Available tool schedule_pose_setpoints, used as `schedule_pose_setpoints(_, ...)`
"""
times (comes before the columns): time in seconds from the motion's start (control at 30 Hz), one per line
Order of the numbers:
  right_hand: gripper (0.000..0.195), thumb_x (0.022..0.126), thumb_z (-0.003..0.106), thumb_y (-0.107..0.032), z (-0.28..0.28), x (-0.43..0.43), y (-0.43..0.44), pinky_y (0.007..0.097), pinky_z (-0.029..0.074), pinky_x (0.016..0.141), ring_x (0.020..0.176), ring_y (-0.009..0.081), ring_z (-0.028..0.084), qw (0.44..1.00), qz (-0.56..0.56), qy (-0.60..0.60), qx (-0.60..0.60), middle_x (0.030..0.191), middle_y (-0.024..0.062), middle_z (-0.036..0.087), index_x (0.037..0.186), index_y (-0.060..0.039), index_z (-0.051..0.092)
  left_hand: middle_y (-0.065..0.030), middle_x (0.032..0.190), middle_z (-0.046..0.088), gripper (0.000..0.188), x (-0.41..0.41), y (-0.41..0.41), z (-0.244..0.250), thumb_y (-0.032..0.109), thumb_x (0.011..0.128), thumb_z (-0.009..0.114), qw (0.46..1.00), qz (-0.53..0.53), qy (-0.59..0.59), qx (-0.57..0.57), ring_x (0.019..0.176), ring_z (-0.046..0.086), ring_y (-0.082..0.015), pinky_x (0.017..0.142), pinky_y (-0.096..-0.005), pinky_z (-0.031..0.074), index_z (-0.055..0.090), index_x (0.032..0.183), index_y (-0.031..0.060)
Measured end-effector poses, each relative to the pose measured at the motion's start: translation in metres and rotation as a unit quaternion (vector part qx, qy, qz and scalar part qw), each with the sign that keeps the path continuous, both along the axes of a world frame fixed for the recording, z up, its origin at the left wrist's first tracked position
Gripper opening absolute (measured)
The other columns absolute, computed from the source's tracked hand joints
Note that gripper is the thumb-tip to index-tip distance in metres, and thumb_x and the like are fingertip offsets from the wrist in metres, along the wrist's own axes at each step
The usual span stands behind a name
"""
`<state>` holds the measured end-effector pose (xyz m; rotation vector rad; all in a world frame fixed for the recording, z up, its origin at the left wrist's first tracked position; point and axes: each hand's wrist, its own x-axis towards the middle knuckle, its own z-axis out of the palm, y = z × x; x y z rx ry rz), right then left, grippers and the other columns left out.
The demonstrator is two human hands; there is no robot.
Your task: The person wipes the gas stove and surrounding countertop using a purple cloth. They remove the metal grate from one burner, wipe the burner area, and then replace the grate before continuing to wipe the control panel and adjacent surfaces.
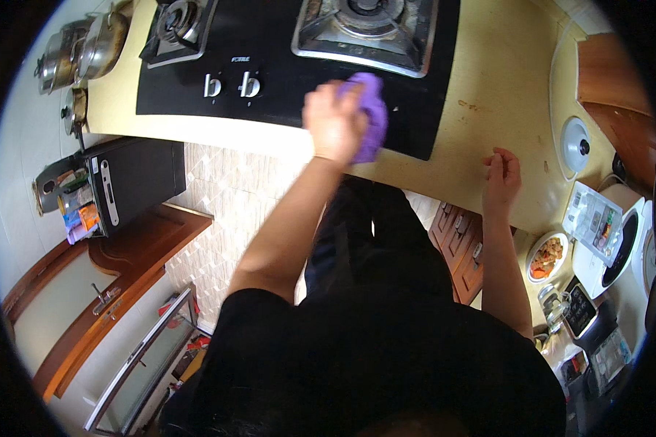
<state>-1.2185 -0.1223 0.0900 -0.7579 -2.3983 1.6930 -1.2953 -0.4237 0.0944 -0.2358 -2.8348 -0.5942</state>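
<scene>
A purple cloth is bunched under my left hand, which presses it on the black glass of the gas hob at its front edge, below the large right burner. Part of the cloth reaches over the pale yellow worktop's edge. To the left of that hand are two metal control knobs. My right hand is over the worktop right of the hob, with loosely bent fingers and nothing in it. Small brown crumbs or stains mark the worktop above it.
Metal pots stand at the far left. On the right are a white lid, a bowl of food, a clear plastic package and a white appliance. Wooden drawers are below the worktop; a black cabinet stands left.
</scene>
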Motion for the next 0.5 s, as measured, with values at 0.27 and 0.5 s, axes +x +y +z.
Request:
schedule_pose_setpoints(0.27,0.012,0.098,0.052,-0.009,0.014,0.062,0.005,0.0197,0.037,0.057,0.062,0.0041,0.045,0.992,-0.088,0.004,-0.09,0.082,0.0036,0.065,0.105,-0.0043,0.061,-0.0205,0.113,0.054,0.045,-0.016,-0.049,-0.014,0.01,0.073,0.066,0.988,0.14,0.035,-0.05,0.101,0.051,-0.0393,0.091,-0.0462,0.043,0.064,0.118,0.0083)
schedule_pose_setpoints(0.5,0.013,0.099,0.05,-0.008,0.019,0.078,-0.005,0.0197,0.037,0.056,0.062,0.0038,0.044,0.989,-0.116,-0.005,-0.097,0.083,0.004,0.065,0.107,-0.0039,0.06,-0.0161,0.103,0.057,0.043,-0.015,0.111,-0.003,0.009,0.065,0.069,0.992,-0.096,-0.057,0.051,0.092,0.055,-0.0355,0.08,-0.0454,0.045,0.067,0.107,0.0088)
